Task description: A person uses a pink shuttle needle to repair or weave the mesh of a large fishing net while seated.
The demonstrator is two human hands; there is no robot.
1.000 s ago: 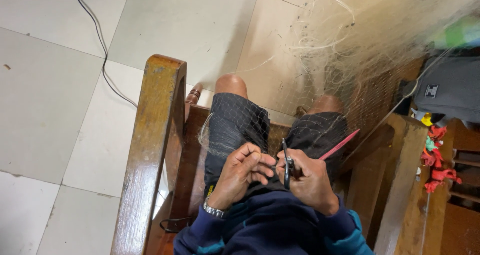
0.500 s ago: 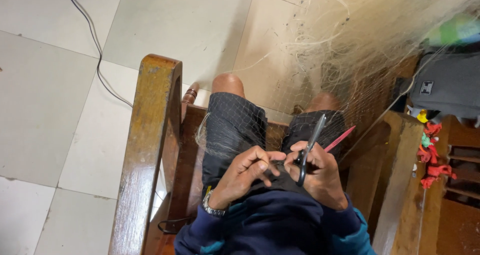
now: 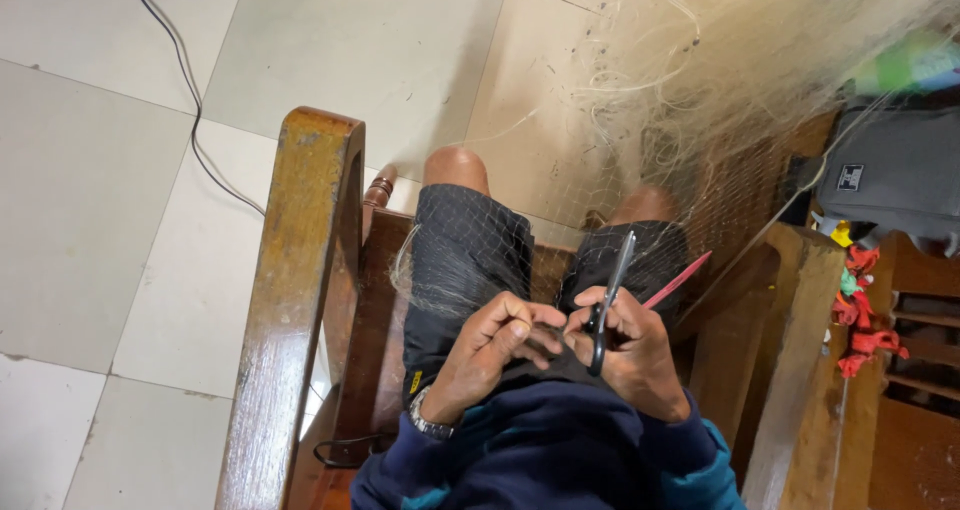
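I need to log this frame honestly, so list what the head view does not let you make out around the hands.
- What the left hand pinches: hidden by its curled fingers; the mesh strands there are too fine.
- Scissors: handles buried in the right hand; whether the blades are parted is too small to tell.
- Red needle-like tool: its lower end is behind the right hand.
- Fishing net: cut off by the top and right edges.
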